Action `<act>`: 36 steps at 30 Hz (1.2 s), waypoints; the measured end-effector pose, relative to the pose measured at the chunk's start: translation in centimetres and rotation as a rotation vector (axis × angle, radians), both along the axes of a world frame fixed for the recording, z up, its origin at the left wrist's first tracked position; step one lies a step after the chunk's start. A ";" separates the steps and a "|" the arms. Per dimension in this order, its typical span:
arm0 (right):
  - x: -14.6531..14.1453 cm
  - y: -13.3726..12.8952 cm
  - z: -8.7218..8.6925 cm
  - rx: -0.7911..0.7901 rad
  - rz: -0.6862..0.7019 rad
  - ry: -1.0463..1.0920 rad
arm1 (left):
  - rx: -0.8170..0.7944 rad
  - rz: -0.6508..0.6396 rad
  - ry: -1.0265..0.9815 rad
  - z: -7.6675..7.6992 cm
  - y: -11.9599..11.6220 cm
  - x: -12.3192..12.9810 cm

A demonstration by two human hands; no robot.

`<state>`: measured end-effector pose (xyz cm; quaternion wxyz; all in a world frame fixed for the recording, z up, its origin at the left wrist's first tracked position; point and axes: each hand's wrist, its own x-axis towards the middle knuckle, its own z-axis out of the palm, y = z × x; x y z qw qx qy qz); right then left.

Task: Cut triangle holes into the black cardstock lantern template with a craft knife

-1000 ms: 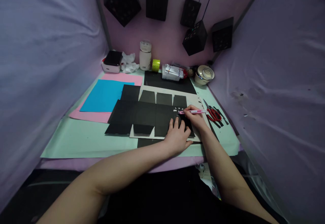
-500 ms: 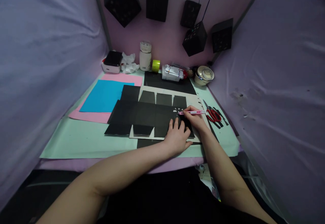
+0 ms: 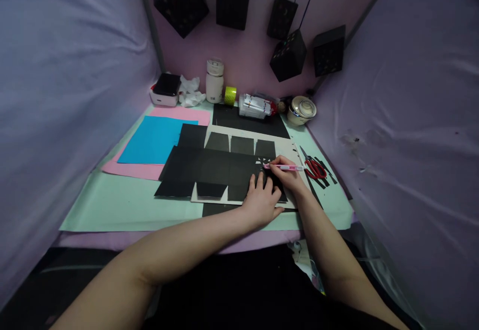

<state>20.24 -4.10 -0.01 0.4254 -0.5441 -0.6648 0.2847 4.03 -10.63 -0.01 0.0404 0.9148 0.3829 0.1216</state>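
A flat black card box template [image 3: 213, 167] with cut tabs lies on a white board [image 3: 290, 146]. My left hand [image 3: 261, 201] rests on its right part, fingers spread and pressing the card. In my right hand [image 3: 286, 172] is a slim pink and white craft knife [image 3: 288, 167], gripped like a pen. The tool's tip meets the card just beyond my left fingertips; the blade itself is too small to make out. Small cut-out shapes beside the tip show white.
Red-handled scissors [image 3: 315, 168] lie at right among black paper scraps [image 3: 322, 182]. Blue paper [image 3: 153, 140] and pink paper [image 3: 130, 171] are at left. Behind stand a white bottle [image 3: 214, 83], yellow tape [image 3: 230, 96] and a lidded bowl [image 3: 301, 110]. Black boxes [image 3: 288, 55] hang above.
Almost nothing differs. The view has shifted very slightly, and the craft knife's tip stays by the small cut-outs, with both hands in nearly the same place.
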 end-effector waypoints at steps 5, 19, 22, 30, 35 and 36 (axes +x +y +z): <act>0.3 0.0 0.1 -0.026 0.013 0.009 | 0.003 0.006 0.000 -0.2 0.0 0.1; 1.8 2.6 1.4 -0.327 0.143 0.101 | 0.014 0.003 0.002 -0.2 0.0 0.0; 2.3 3.6 1.9 -0.438 0.190 0.123 | 0.013 0.006 0.002 -0.3 0.0 0.0; 1.9 2.3 1.3 -0.304 0.110 0.218 | 0.024 0.002 0.012 -0.4 0.1 0.1; 0.9 1.0 1.2 -0.198 0.009 0.142 | 0.033 -0.002 0.014 -0.4 0.0 0.1; 0.8 0.9 1.1 -0.190 -0.001 0.131 | 0.034 0.000 0.013 -0.4 0.0 0.1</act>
